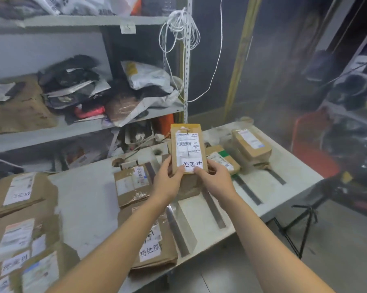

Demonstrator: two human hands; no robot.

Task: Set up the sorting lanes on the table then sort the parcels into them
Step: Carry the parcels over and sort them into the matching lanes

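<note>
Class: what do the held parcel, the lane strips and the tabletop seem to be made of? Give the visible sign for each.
Held parcel: brown kraft paper or card, matte, creased, with a white paper label.
Lane strips: probably metal; grey, straight, with a dull sheen.
Tabletop: hard and pale grey, smudged; the material is unclear.

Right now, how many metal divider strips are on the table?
4 strips: one beside the near parcel, one right of it, two further right. Parcels may hide more.

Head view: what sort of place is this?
Probably a small parcel sorting or storage room: labelled brown parcels on a table, a shelf stuffed with mail bags, and both hands holding a parcel.
</note>
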